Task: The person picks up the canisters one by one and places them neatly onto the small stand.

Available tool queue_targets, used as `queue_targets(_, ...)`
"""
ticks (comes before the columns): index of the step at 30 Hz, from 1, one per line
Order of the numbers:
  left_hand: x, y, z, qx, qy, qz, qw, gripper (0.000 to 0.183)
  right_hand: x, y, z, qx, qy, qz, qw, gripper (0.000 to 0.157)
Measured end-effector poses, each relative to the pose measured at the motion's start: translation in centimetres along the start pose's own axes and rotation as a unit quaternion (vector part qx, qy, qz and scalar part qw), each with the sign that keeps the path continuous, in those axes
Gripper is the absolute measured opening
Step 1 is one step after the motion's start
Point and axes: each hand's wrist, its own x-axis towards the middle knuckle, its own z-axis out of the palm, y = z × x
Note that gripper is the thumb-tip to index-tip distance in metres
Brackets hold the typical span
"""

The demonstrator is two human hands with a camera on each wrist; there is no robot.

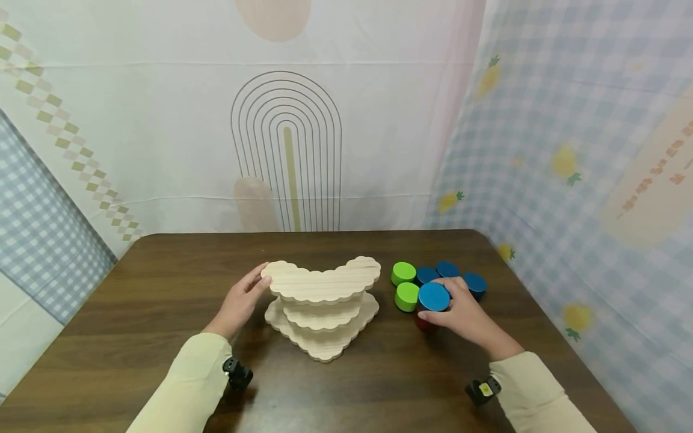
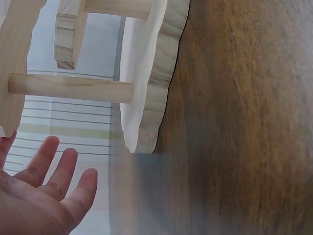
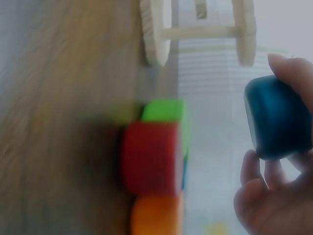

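Observation:
My right hand (image 1: 462,313) grips a blue round block (image 1: 434,296) between thumb and fingers. In the right wrist view this blue block (image 3: 278,117) is raised off the table, beside a red block (image 3: 151,157) and an orange block (image 3: 157,215). My left hand (image 1: 240,304) is at the left end of a pale wooden tiered stand (image 1: 325,284) with scalloped edges. In the left wrist view several fingers (image 2: 80,193) of that hand are spread and loosely straight, one touching the upper board's end. Round pegs (image 2: 71,88) join the stand's boards.
Two green blocks (image 1: 403,273) and several other blue blocks (image 1: 474,284) stand close together around the right hand. The brown wooden table (image 1: 346,397) has patterned cloth (image 1: 379,138) hanging behind and along its sides.

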Motion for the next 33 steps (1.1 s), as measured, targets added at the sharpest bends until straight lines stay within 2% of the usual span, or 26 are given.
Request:
queue_targets(6, 0.2, -0.2, 0.2, -0.004, 0.002, -0.001, 1.0, 0.055, 1.2, -1.8, 0.4, 0.008, 0.004, -0.009, 1.0, 0.068)
queue_targets(15, 0.0, -0.1, 0.3, -0.016, 0.007, 0.004, 0.9998, 0.057, 2.8, -5.8, 1.2, 0.03, -0.008, -0.014, 0.999, 0.068)
queue_targets(22, -0.3, -0.2, 0.6, -0.013, 0.022, 0.026, 0.9993, 0.063, 4.2, -8.5, 2.6, 0.064, -0.019, -0.033, 0.997, 0.066)
queue_targets(33, -0.2, 0.1, 0.6, -0.035, 0.009, -0.009, 0.9993, 0.055, 6.3, -11.4, 5.0, 0.057, -0.037, -0.069, 0.995, 0.067)
